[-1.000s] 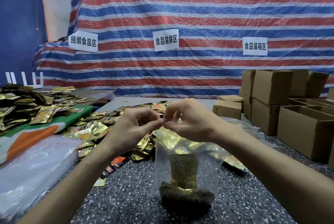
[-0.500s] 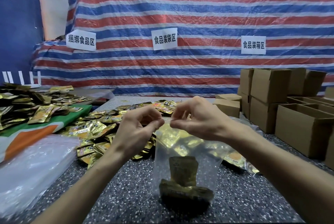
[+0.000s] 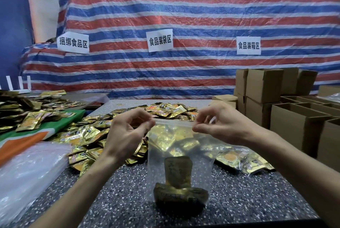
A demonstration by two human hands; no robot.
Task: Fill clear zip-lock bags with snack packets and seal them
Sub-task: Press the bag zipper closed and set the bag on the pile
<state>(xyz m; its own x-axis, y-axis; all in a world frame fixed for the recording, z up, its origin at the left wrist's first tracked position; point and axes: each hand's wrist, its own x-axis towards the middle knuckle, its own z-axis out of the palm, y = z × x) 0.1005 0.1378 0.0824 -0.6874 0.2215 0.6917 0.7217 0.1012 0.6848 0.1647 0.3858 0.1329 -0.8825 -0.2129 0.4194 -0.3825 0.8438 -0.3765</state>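
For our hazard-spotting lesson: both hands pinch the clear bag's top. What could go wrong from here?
1. The left hand and right hand pinch only the ends of the zip; its middle may be unsealed, so the packets inside could spill later.
2. The bag stands upright, weighted only at the bottom; released, it may flop onto the loose pile behind.

Counting two hands, left hand (image 3: 127,135) and right hand (image 3: 226,126). One bag (image 3: 200,172), two packets (image 3: 178,170) inside. Three signs (image 3: 159,42) up back. Then loose packets (image 3: 88,135), far too many to tally. And boxes (image 3: 263,84), overlapping, no sure count.
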